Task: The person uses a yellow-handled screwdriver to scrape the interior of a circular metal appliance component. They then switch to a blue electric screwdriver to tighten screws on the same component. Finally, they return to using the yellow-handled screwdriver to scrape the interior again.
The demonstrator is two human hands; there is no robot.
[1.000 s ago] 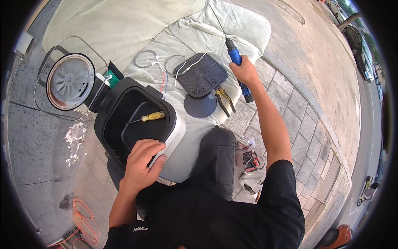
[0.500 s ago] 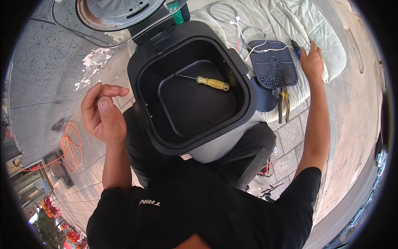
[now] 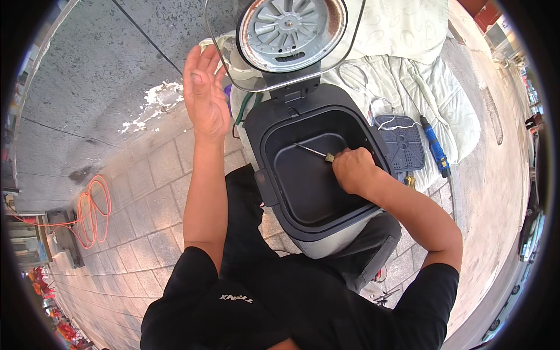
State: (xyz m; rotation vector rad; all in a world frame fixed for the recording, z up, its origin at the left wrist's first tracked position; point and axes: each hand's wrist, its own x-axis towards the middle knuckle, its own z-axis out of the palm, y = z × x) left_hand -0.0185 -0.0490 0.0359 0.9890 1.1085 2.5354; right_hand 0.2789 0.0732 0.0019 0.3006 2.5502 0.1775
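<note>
My right hand (image 3: pixel 354 169) is closed round the yellow handle of a screwdriver (image 3: pixel 310 150), inside the square black pot (image 3: pixel 303 198) of a cooking appliance. The screwdriver's thin shaft points to the far left over the pot floor; most of its handle is hidden by my fingers. My left hand (image 3: pixel 207 96) is raised with fingers spread and holds nothing. It is left of the appliance's lifted lid, close to the wire loop (image 3: pixel 214 49) around it. A round metal plate (image 3: pixel 291 29) with vents and rusty edges shows inside the lid.
Right of the pot, a perforated dark tray (image 3: pixel 402 146) and a blue-handled soldering iron (image 3: pixel 434 146) lie on a pale quilt (image 3: pixel 461 111). Pliers (image 3: pixel 410 179) are partly hidden below the tray. Orange cable (image 3: pixel 93 213) is coiled on the paving at left.
My right hand has left the blue soldering iron and taken hold of the screwdriver in the pot. My left hand has risen toward the lid. The view has shifted.
</note>
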